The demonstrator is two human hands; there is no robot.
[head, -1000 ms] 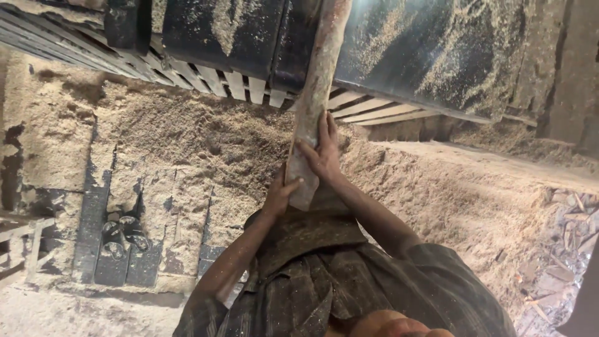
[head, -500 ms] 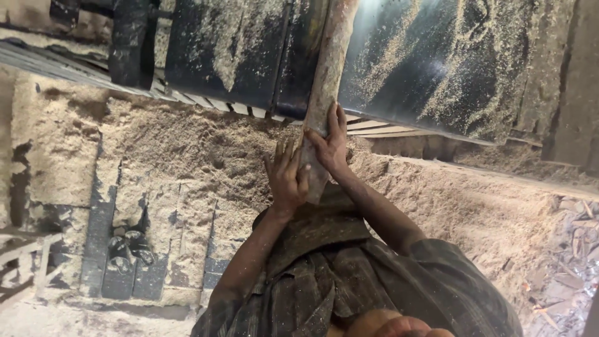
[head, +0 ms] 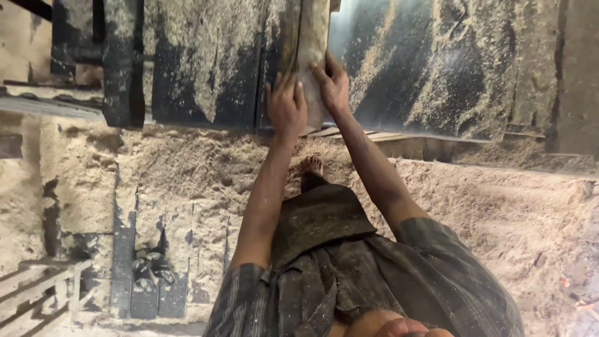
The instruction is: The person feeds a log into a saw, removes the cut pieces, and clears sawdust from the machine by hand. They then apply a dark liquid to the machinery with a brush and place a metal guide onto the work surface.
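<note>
A rough wooden plank point(head: 310, 56) runs away from me over a dark machine bed point(head: 206, 68) dusted with sawdust. My left hand point(head: 286, 107) lies flat against the plank's near end on its left side. My right hand point(head: 332, 84) presses on the near end from the right, fingers spread upward. Both arms are stretched forward. My bare foot point(head: 312, 166) stands on the sawdust floor below the hands.
Thick sawdust point(head: 499, 206) covers the floor all around. A pair of dark sandals point(head: 150, 271) lies at lower left beside wooden slats point(head: 37, 293). Flat boards point(head: 374, 135) stick out under the machine. A dark upright post point(head: 121, 62) stands at upper left.
Both hands have moved forward with the plank's end, which has slid further onto the machine. My left hand has shifted from under the end to flat against it.
</note>
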